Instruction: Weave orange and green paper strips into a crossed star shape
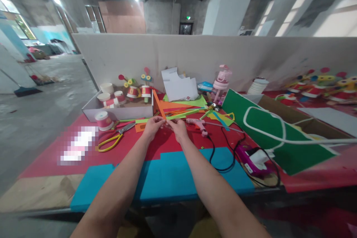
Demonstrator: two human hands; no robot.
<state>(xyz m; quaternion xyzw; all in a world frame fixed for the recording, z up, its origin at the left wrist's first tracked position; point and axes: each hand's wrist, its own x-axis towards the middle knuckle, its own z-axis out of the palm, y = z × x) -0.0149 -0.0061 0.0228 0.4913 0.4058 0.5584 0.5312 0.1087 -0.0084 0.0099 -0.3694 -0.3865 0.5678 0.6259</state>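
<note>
Both hands meet over the middle of the red-covered table, fingers pinched together. An orange paper strip (159, 105) slants up and away from between them. My left hand (153, 127) grips it from the left, and my right hand (178, 128) closes on its near end; the fingertips partly hide that end. Just beyond lie more strips and sheets of coloured paper (184, 111). A pink glue gun (198, 125) rests right of my right hand, its black cord running toward me. Left of my left hand lie yellow-handled scissors (113, 141), blades pointing toward the hands.
A white box (117, 113) holds paper cups and two cup figures (145, 91). One paper cup (103, 120) stands before it. Blue sheets (192, 173) cover the near edge. At right are a purple power strip (252, 161), a green board (267, 134) and a white cable (301, 142).
</note>
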